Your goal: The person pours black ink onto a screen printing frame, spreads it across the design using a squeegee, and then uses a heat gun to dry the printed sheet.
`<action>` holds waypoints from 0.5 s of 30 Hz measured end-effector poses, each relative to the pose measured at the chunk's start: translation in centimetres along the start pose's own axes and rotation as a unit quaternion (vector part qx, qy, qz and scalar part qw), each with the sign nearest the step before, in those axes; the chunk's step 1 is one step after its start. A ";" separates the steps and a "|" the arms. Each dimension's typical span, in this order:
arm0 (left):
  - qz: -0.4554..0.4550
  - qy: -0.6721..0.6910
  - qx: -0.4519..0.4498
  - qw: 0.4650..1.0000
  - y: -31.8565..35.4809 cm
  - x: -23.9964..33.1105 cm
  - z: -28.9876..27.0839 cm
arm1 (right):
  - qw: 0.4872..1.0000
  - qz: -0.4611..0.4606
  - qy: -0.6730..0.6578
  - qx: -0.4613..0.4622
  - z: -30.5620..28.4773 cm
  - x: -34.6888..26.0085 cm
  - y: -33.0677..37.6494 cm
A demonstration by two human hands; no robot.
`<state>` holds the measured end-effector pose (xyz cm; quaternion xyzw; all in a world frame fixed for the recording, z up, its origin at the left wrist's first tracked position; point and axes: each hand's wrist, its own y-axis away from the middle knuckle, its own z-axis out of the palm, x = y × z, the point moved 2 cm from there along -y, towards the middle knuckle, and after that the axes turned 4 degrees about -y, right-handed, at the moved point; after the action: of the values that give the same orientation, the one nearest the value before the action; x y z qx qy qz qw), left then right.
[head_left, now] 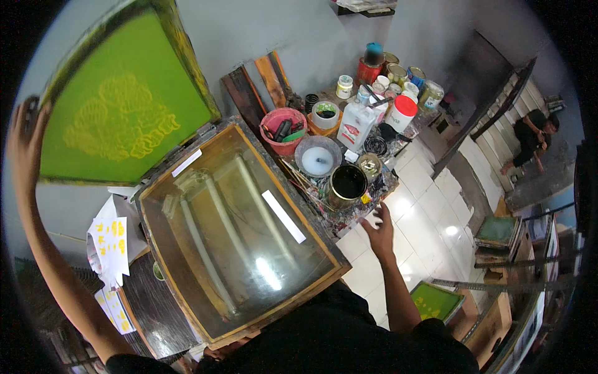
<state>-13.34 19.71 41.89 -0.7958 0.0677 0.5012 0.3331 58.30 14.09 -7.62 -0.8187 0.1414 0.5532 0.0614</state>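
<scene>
A silk-screen frame (112, 93) with bright green mesh stands tilted up on the left, hinged along the edge of a glass-topped light box (230, 224). A faint yellowish figure shows on the mesh. My left hand (28, 134) grips the frame's outer left edge, the arm stretched far out. Pale tubes lie under the glass, with white strips stuck on top. Holding nothing, my right hand (381, 234) hangs with fingers apart beside the near corner of the cluttered table (333, 229), close to an open can of dark liquid (347, 186).
On the table stand a pink basin (283, 131), a grey bowl (317, 157), a white jug (356, 126), a red-lidded tub (402, 113) and several paint cans. Printed papers (111, 243) hang at left. Another person (531, 140) sits far right. More screens (498, 240) are stacked at right.
</scene>
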 end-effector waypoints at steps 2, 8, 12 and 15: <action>-0.095 0.141 -0.008 0.986 4.9 2.7 -7.4 | 0.997 -0.072 -0.032 -0.028 2.6 0.8 -2.5; -0.068 0.238 -0.222 0.943 11.5 19.1 -29.2 | 0.989 -0.121 -0.078 -0.026 6.8 1.6 -5.2; -0.119 0.350 -0.267 0.890 17.4 31.5 -31.5 | 0.987 -0.136 -0.079 -0.021 6.7 3.5 -6.2; -0.155 0.390 -0.322 0.849 21.0 37.5 -31.9 | 0.983 -0.157 -0.087 -0.033 6.3 2.9 -6.7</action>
<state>19.70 -7.07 9.32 -0.9886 -0.0972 0.0851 0.0774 55.69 21.63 -13.06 -0.7813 -0.0127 0.6098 0.1327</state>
